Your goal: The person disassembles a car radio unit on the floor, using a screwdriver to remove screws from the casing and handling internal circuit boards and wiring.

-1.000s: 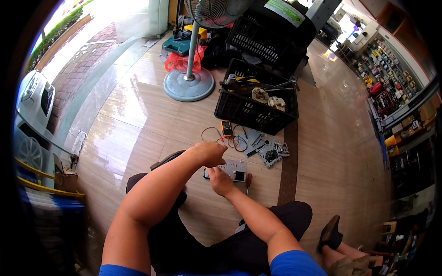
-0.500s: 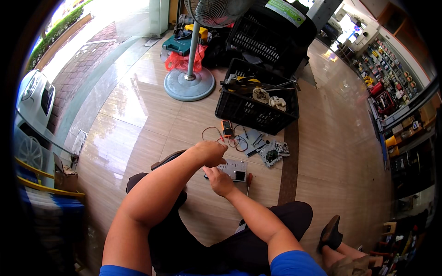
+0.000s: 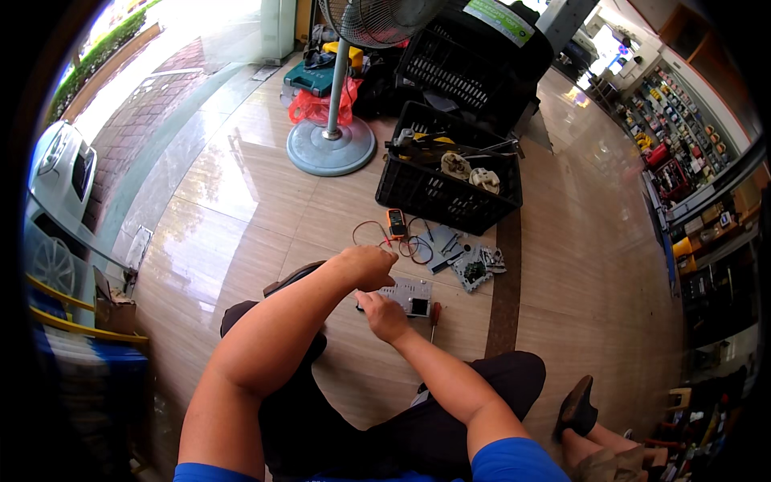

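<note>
On the floor (image 3: 578, 241), a silver metal casing (image 3: 413, 292), apparently laid lengthwise left to right, is overlapped at its left by the nearer right hand (image 3: 385, 317); the left hand (image 3: 369, 268) is curled beyond, any grip by either impossible to tell

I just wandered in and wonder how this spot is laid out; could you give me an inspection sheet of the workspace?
Surface: shiny tiled floor with a dark strip.
Things at hand: flat metal box; red-handled screwdriver on the floor to its right.
Clutter: loose metal parts and an orange meter beyond the box.
Hands: left hand and right hand close together by the box's left side; grips unclear.
Cables: the meter's thin leads lie looped on the floor.
Surroundings: black crate and standing fan ahead; another person's shoe at right.
</note>
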Demonstrator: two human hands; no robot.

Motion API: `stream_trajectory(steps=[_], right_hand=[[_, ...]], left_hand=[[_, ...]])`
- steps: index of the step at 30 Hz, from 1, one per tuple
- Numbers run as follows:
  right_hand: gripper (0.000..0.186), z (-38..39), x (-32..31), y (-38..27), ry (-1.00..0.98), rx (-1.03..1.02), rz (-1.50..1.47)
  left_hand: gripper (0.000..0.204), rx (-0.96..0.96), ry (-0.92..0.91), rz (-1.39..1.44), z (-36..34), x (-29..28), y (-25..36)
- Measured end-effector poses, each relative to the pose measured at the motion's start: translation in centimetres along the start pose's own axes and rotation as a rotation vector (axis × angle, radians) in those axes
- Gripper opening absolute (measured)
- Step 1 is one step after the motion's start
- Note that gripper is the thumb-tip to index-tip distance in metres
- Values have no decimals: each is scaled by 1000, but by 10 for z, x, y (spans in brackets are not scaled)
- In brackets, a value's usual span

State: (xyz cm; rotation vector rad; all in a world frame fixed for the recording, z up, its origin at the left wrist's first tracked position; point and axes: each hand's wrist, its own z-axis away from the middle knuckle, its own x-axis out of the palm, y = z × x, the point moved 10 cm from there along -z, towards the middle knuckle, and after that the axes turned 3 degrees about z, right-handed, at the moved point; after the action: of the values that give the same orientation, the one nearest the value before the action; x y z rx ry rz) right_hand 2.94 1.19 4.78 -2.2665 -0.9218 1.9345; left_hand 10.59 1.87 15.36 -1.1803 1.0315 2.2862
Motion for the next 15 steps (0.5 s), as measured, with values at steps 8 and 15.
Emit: stream_trajectory(steps=[8, 15], right_hand=[[32, -3, 0, 6, -104, 97, 37], [35, -2, -5, -6, -36, 34, -63]], left_hand=[[56, 1, 6, 2, 0, 1, -2], [56, -3, 2, 20, -1, 2, -3]])
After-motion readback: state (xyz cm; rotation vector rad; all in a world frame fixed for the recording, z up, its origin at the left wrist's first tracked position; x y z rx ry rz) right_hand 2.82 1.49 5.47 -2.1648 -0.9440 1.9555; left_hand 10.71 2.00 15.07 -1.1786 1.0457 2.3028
